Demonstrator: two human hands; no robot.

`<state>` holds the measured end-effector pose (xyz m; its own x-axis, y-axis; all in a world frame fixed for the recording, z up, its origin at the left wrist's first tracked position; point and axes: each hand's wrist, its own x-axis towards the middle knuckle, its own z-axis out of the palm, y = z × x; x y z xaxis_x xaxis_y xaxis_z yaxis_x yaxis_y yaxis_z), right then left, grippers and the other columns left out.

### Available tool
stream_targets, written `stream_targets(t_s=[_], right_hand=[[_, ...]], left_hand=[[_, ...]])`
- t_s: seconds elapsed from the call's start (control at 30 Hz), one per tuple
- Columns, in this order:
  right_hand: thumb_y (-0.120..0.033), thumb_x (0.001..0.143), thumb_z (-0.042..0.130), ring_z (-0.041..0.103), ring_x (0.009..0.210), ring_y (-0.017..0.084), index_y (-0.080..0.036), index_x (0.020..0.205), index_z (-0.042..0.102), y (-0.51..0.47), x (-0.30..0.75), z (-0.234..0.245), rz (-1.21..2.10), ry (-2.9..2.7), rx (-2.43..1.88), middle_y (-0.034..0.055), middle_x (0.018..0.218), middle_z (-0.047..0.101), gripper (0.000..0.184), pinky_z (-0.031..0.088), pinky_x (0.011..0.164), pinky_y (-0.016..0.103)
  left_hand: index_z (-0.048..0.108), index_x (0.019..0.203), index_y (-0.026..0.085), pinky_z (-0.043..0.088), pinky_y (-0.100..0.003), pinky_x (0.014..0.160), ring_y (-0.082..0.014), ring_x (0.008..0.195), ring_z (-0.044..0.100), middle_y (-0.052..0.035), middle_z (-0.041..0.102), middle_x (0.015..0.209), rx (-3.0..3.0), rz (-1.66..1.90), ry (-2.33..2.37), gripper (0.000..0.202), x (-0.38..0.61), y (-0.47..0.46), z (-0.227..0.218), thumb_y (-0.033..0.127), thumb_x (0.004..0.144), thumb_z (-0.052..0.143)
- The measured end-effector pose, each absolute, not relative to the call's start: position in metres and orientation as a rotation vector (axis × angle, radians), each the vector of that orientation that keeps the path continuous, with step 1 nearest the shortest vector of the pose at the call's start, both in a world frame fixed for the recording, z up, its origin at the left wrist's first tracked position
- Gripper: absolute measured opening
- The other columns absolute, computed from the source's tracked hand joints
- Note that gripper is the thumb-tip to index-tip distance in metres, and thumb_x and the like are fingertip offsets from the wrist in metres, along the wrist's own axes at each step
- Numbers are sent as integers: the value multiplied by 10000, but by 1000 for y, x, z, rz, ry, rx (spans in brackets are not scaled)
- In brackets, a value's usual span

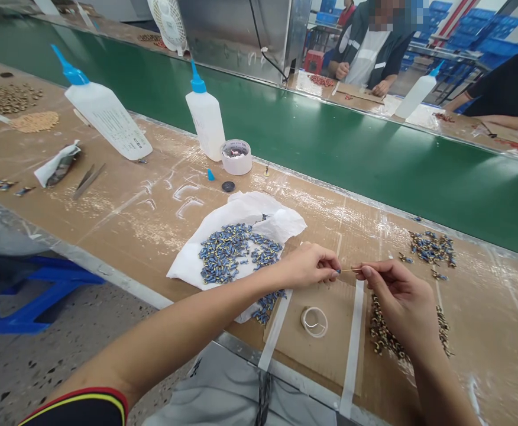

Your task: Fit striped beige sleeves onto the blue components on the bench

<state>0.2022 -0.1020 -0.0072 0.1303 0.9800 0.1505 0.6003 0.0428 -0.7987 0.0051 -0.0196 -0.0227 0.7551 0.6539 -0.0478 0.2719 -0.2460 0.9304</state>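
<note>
My left hand [308, 264] pinches a small blue part [337, 271] at its fingertips. My right hand [396, 296] pinches a thin wooden stick [352, 270] whose tip meets that blue part. A heap of small blue parts [232, 251] lies on white paper [241, 219] to the left of my left hand. Under my right hand sits a pile of dark and gold small parts [383, 337]. More blue parts [431, 248] lie beyond my right hand. A small clear ring-shaped lid [314, 321] rests below my hands.
Two white squeeze bottles with blue tips [206, 118] [106, 115], a small white cup [236, 157] and tweezers [88, 180] lie on the cardboard bench. A green conveyor belt [330, 142] runs behind. Other people sit across it. A blue stool [32, 296] is at the left.
</note>
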Motion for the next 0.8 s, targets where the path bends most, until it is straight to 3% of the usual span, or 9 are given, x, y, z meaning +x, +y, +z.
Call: stream_targets(t_s=[0.57,0.8], right_hand=[[-371,889,606,680,755,198,-223,904,682,-102,199,-6,591,-1659,-1601,54,871,730,166,515,691,310],[-297,898,607,654,869,204,-243,887,653,-108,202,11,801,-1573,-1425,48,921,703,71,509,748,303]], left_hand=[[685,956,145,442,-218,655,-121,705,646,-38,730,814,1816,387,741,145,5,-20,-18,176,834,613],[665,967,144,483,-224,668,-129,728,667,-45,726,809,1744,406,698,140,5,-19,-25,146,845,595]])
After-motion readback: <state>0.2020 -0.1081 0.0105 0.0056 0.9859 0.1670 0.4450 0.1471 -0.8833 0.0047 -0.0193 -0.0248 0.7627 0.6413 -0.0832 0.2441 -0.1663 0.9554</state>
